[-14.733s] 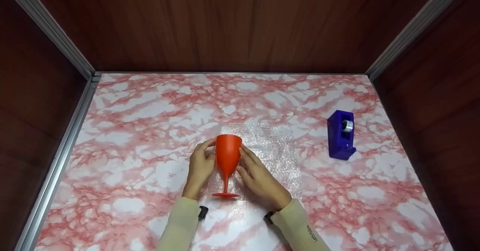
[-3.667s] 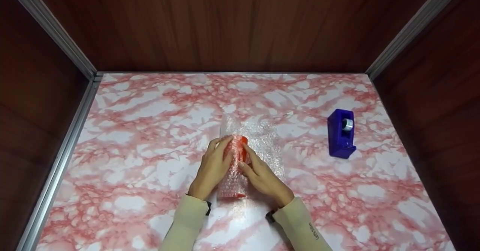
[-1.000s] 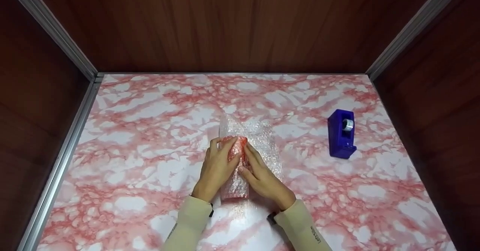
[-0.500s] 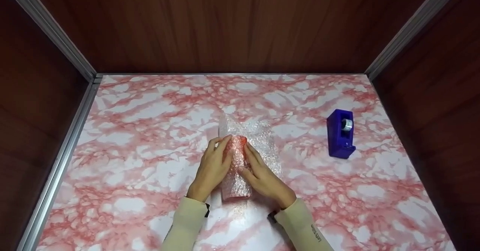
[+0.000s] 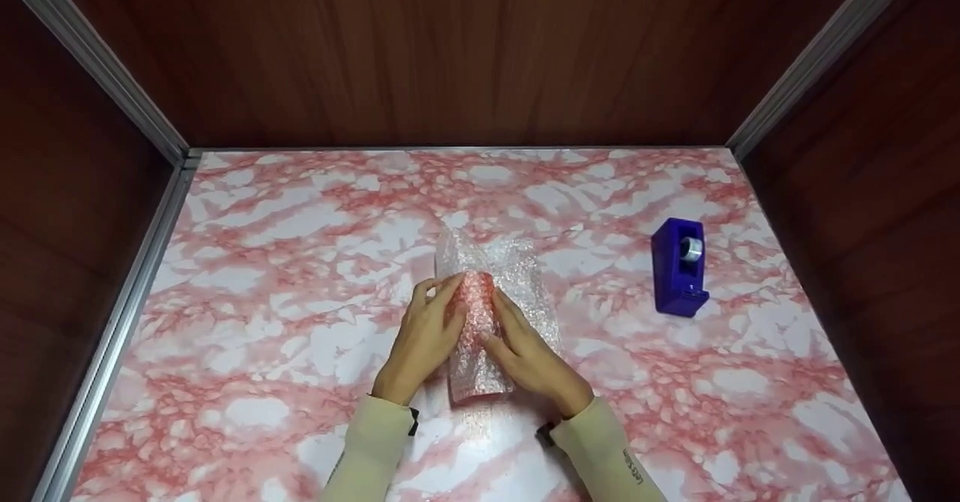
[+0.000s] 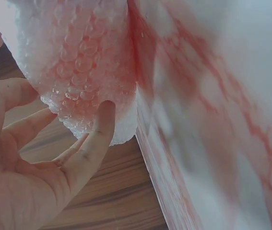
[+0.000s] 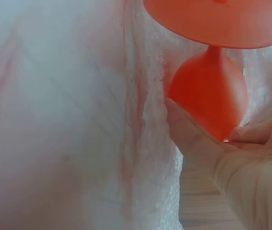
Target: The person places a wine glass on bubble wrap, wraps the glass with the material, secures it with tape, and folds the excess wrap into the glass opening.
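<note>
An orange-red goblet (image 7: 207, 93) lies on its side, rolled in clear bubble wrap (image 5: 525, 284), its mouth end pointing away from me. From above, the wrap covers it and the red shows through; in the right wrist view its foot and part of the bowl are visible from the open side. My left hand (image 5: 420, 337) holds the left side of the roll, fingers curved over wrapped bubbles (image 6: 85, 62) in the left wrist view. With thumb and fingers, my right hand (image 5: 532, 356) grips the right side of the goblet. Some right fingers are hidden behind the bowl.
A purple tape dispenser (image 5: 679, 269) with a clear roll stands on the right of the marbled table (image 5: 300, 224). Loose bubble wrap spreads flat beyond and right of the roll. Dark wood panels (image 5: 450, 52) enclose the back and sides.
The goblet was bare about fifteen seconds ago, then partly covered; now wrap lies over its top. Over the last second the roll's near end has shifted slightly right, both hands still holding it.
</note>
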